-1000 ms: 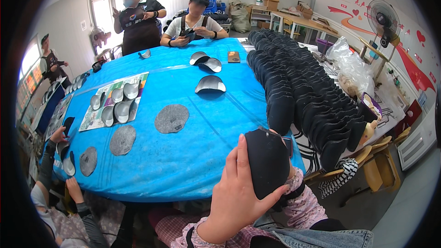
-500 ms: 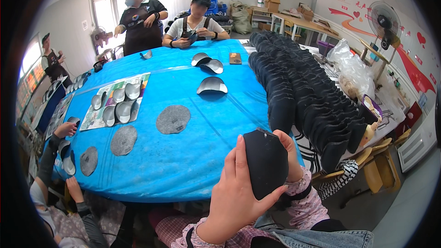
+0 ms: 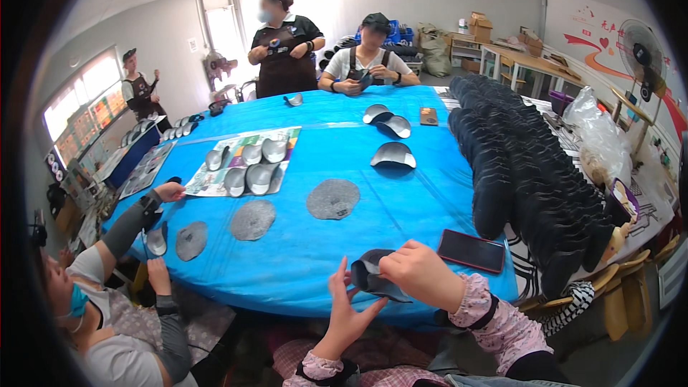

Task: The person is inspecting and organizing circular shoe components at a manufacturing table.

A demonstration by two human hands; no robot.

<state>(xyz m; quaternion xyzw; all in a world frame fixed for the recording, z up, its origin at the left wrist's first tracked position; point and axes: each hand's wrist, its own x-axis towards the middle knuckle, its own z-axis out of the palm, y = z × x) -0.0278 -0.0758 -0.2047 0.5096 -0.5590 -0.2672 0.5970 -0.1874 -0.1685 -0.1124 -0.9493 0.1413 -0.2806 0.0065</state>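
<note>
Low at the table's near edge I hold a dark curved shell piece (image 3: 365, 277), bent so that its grey inner side shows. My left hand (image 3: 345, 319) grips its left and lower side, thumb and fingers apart around it. The fingers of my right hand (image 3: 419, 272) are closed over its upper right rim; their tips are partly hidden. A dark phone (image 3: 471, 251) with a red edge lies right of my hands. Grey felt ovals (image 3: 333, 199) lie flat to the left, and a curved shell with a light patch (image 3: 393, 159) rests farther back.
Stacked black shells (image 3: 516, 172) line the table's right side. Several shells stand on a printed sheet (image 3: 283, 180) on the blue cover (image 3: 344, 244). At left a co-worker's arm (image 3: 129, 222) reaches over the table; another person (image 3: 369, 64) sits opposite, with one standing beside (image 3: 285, 50).
The shell piece has tipped from upright to bent, its inner side now showing, and is lower and farther left. My right hand has moved onto its rim. The phone has come into sight.
</note>
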